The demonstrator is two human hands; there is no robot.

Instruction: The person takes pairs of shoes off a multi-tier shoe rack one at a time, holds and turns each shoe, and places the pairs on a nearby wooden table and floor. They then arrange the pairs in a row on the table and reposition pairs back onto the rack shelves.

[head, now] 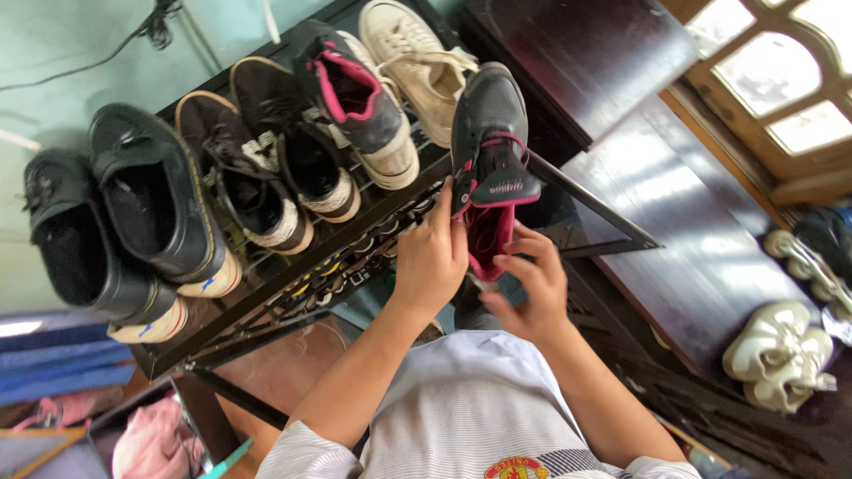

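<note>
The person wears a pale grey-white short-sleeved shirt (479, 408) with very fine horizontal stripes, filling the frame from about 5 to 7 o'clock. At 6 o'clock, on the bottom edge, sits a round red and yellow crest (516, 467) beside a few dark stripes. Both forearms are bare below the sleeves, and neither the left hand (432, 257) nor the right hand (532, 288) shows any ring, watch or glove.

held shoe (490, 133): black, pink lining
upper-centre sneaker (417, 62): cream
left boots (160, 200): black, pale soles
rack (266, 293): black
lower-left cloth (151, 439): pink
</note>
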